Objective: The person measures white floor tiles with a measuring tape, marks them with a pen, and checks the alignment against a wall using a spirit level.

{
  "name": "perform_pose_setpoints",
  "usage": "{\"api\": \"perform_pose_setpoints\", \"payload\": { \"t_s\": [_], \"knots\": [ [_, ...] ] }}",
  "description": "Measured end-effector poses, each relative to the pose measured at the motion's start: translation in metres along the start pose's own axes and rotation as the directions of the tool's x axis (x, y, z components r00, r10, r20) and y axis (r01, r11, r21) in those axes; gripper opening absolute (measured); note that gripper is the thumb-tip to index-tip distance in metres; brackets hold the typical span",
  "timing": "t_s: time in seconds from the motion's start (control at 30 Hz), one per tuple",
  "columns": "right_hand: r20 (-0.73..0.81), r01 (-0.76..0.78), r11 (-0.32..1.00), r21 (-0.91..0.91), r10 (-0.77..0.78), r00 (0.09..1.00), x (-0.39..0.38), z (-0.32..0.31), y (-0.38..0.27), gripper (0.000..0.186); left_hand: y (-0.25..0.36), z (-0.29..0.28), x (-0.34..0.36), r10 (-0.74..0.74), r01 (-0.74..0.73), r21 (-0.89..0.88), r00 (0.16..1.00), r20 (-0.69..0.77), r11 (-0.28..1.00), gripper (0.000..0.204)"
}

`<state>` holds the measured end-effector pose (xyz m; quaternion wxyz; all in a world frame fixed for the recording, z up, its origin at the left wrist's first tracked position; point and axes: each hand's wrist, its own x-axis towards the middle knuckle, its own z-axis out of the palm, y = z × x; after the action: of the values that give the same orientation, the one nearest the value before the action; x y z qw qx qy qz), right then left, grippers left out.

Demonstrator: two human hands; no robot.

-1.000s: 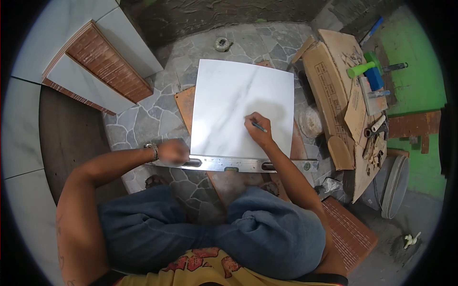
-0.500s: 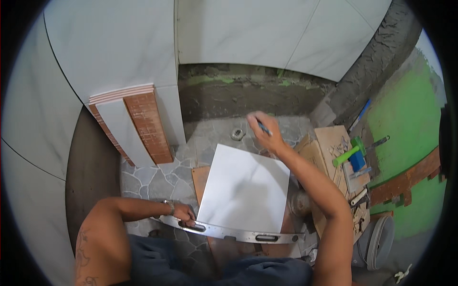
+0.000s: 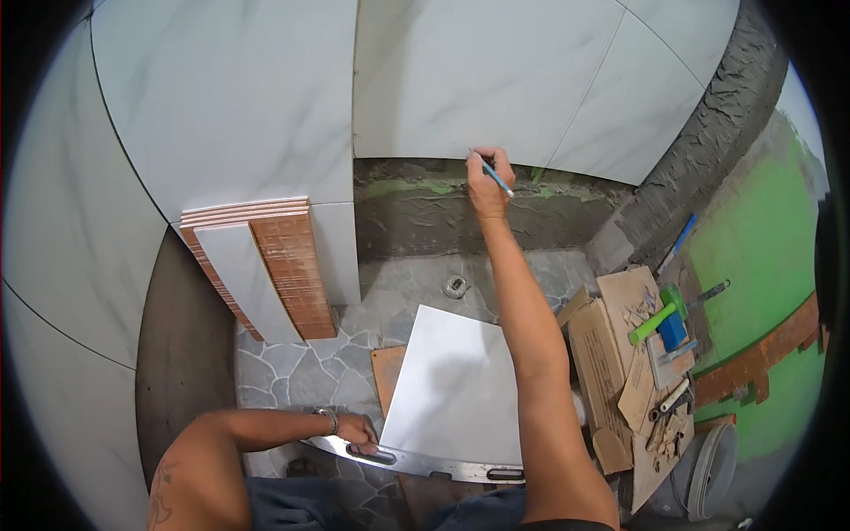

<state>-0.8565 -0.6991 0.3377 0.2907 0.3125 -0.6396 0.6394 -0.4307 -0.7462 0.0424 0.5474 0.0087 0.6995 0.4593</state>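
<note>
My right hand (image 3: 490, 181) reaches far forward, its fingers closed on a blue pencil (image 3: 498, 180). The pencil's tip is by the lower edge of a white marbled wall tile (image 3: 469, 88); whether it touches is too small to tell. Down near my legs, my left hand (image 3: 356, 431) grips the silver spirit level (image 3: 414, 462) at its slot. That level lies along the near edge of a loose white tile (image 3: 452, 385), which rests on brownish boards. My right forearm hides the loose tile's right side.
Tile pieces (image 3: 288, 265) lean in a stack against the left wall. A round drain (image 3: 455, 286) sits in the stone-pattern floor. At right, a cardboard box (image 3: 602, 372) carries a green mallet (image 3: 653, 324) and other tools, with a bucket (image 3: 711, 469) beside it. Bare mortar (image 3: 416, 217) runs below the wall tiles.
My right hand, with the pencil, has gone from above the loose tile forward to the wall tile's lower edge. The view has tilted up. My left hand stays on the spirit level.
</note>
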Motion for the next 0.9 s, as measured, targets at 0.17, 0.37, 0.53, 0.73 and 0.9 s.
{"api": "perform_pose_setpoints", "payload": {
  "t_s": [0.17,0.37,0.53,0.73,0.9],
  "knots": [
    [0.000,0.006,1.000,-0.024,-0.006,1.000,0.001,0.004,0.011,0.015,-0.002,-0.002,-0.004,0.051,-0.050,-0.021,0.999,0.005,0.999,0.038],
    [-0.005,0.003,1.000,-0.025,-0.003,1.000,0.004,0.004,0.018,0.016,-0.005,0.002,-0.002,0.086,-0.088,-0.099,0.996,-0.024,0.991,0.033],
    [0.048,0.051,0.992,-0.112,-0.046,0.998,-0.003,0.006,0.004,0.016,-0.008,0.002,-0.002,0.103,-0.105,-0.099,0.994,-0.022,0.990,0.031],
    [0.027,0.022,0.996,-0.090,-0.019,0.999,0.005,-0.004,0.024,0.016,-0.004,-0.002,0.001,0.079,-0.080,-0.064,0.997,-0.010,0.995,0.032],
    [0.034,-0.002,1.000,0.006,0.002,0.999,0.008,0.000,0.032,0.016,-0.009,-0.003,0.004,0.039,-0.037,-0.107,0.999,0.019,0.994,0.047]
  ]
}}
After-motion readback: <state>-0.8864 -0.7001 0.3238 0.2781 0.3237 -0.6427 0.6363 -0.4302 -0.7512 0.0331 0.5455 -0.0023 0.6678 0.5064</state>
